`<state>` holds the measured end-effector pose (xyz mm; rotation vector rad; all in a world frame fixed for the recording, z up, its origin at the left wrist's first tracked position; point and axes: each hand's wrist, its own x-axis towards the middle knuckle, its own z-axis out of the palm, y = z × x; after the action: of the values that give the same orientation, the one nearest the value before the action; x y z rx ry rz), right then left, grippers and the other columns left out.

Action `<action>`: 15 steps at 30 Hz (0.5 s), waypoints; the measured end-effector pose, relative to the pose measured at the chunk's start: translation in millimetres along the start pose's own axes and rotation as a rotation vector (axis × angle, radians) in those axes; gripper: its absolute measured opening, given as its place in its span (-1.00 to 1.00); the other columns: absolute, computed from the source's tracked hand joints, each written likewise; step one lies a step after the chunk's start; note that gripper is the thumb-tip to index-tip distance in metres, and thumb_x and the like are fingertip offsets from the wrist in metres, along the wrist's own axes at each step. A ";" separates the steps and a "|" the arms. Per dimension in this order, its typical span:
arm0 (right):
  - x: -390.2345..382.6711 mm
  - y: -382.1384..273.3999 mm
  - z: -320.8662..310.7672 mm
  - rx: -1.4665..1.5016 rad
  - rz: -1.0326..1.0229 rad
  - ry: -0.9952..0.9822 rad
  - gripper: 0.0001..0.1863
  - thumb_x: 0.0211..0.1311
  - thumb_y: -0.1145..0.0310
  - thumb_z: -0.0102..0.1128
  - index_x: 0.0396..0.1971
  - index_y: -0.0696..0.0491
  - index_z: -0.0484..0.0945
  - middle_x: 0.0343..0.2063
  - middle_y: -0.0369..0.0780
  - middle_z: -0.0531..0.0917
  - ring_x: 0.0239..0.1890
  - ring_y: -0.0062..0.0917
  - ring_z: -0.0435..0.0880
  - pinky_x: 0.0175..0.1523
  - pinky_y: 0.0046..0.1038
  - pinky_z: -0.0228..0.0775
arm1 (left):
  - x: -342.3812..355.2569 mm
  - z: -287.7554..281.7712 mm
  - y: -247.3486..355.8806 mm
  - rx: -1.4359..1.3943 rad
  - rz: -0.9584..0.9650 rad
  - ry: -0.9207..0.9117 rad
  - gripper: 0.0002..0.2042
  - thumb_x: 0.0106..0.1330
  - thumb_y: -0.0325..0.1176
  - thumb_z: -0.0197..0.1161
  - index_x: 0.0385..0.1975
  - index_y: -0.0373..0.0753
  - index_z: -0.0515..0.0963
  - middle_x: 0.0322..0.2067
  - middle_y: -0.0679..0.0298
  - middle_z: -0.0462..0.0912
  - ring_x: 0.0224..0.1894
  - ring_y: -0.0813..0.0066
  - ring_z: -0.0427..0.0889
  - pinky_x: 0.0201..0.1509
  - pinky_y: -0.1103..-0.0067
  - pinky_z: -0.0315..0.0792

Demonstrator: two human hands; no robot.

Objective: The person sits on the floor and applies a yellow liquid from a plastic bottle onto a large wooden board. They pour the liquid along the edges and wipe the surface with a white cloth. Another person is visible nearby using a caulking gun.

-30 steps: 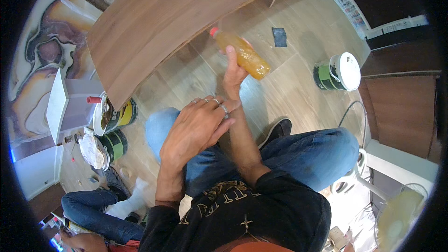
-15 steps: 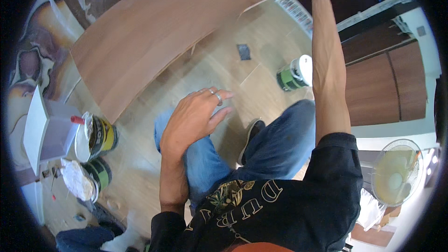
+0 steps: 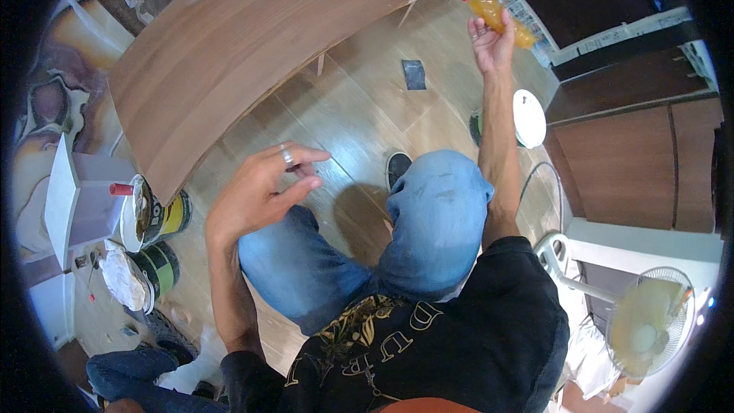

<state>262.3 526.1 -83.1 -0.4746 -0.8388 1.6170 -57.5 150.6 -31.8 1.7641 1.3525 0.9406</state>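
Note:
A clear plastic bottle of orange liquid [image 3: 489, 11] with a red cap lies across the fingers of my right hand [image 3: 492, 47], whose arm is stretched far forward. That hand is closed round the bottle, with the cap pointing left toward the corner of a brown wood panel [image 3: 306, 8]. My left hand [image 3: 260, 191] hangs in the air above my left knee, near the middle. It wears a ring, its thumb and fingers are apart, and nothing is in it.
Paint buckets [image 3: 172, 214] stand at the left beside a white box-like piece [image 3: 92, 191]. Another white-lidded bucket [image 3: 529, 118] is by my right forearm. A dark square sheet [image 3: 414, 74] lies on the floor. A fan [image 3: 650, 325] stands at the right; another person's legs [image 3: 145, 375] show lower left.
My right hand has come down and left with the bottle, which now shows whole. My left hand has moved left and slightly down. My right knee has shifted left in view.

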 end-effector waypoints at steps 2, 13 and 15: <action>0.3 33.6 -9.4 0.120 0.017 0.081 -0.70 0.28 0.11 0.27 -0.15 0.00 0.55 -0.27 -0.28 0.70 -0.37 -0.53 0.69 0.03 -0.30 0.56 | 2.4 -1.2 2.3 0.023 -0.067 0.014 -0.70 0.27 -0.39 0.31 0.01 -0.21 0.60 -0.35 0.15 0.65 -0.29 0.29 0.63 -0.10 0.45 0.49; -5.6 134.9 -13.9 0.177 -0.094 0.222 -0.66 0.29 0.11 0.26 -0.09 0.01 0.50 -0.18 -0.23 0.67 -0.24 -0.49 0.66 0.02 -0.34 0.55 | 19.5 9.0 4.3 0.115 -0.426 0.235 -0.72 0.29 -0.41 0.30 -0.01 -0.28 0.61 -0.33 0.22 0.66 -0.23 0.44 0.64 -0.07 0.50 0.49; -6.3 142.9 -11.3 0.151 -0.161 0.243 -0.63 0.30 0.14 0.26 -0.03 0.03 0.48 -0.13 -0.22 0.65 -0.19 -0.46 0.66 0.01 -0.34 0.56 | 28.7 12.4 4.6 0.092 -0.445 0.241 -0.72 0.30 -0.41 0.29 -0.01 -0.29 0.60 -0.32 0.23 0.66 -0.22 0.44 0.65 -0.06 0.49 0.49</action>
<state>175.9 516.3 -197.2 -0.4729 -0.5536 1.4286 -39.3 176.4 -30.2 1.3545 1.8707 0.8664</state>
